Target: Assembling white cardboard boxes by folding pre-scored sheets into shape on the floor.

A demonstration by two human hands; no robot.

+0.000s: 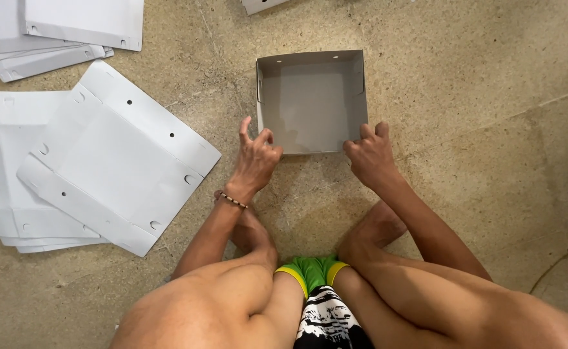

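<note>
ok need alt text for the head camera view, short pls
Seated on a concrete floor, a person presses both hands, left hand and right hand, on the near wall of a folded grey cardboard box. Flat box sheets lie stacked to the left.

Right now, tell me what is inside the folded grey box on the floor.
The grey box shows only its bare bottom and walls with small holes. The left hand and right hand cover its near corners, so those spots stay unseen.
</note>
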